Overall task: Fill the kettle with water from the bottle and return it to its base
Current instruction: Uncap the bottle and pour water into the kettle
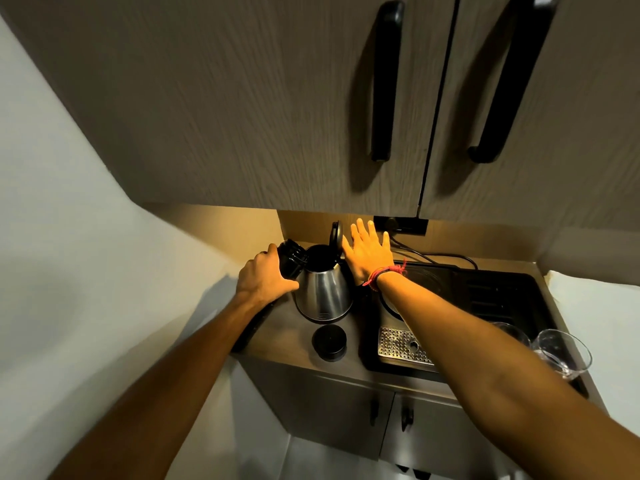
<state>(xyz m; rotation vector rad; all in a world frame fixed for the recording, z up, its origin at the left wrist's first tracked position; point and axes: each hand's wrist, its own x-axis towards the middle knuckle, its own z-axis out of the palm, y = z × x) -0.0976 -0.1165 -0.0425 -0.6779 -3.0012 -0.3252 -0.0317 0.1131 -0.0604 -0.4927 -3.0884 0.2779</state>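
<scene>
Left hand [265,277] fingers wrapped on kettle [323,292] handle, right hand [367,252] flat, fingers spread, empty, beside raised lid [335,234]

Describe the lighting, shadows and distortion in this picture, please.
Head view: warm yellow light under the wooden cabinets falls on the open right hand; the black cabinet handles cast soft shadows; the shiny steel kettle shows glare streaks; the wide-angle lens bends the handles; the cabinet grain looks smeared.
</scene>
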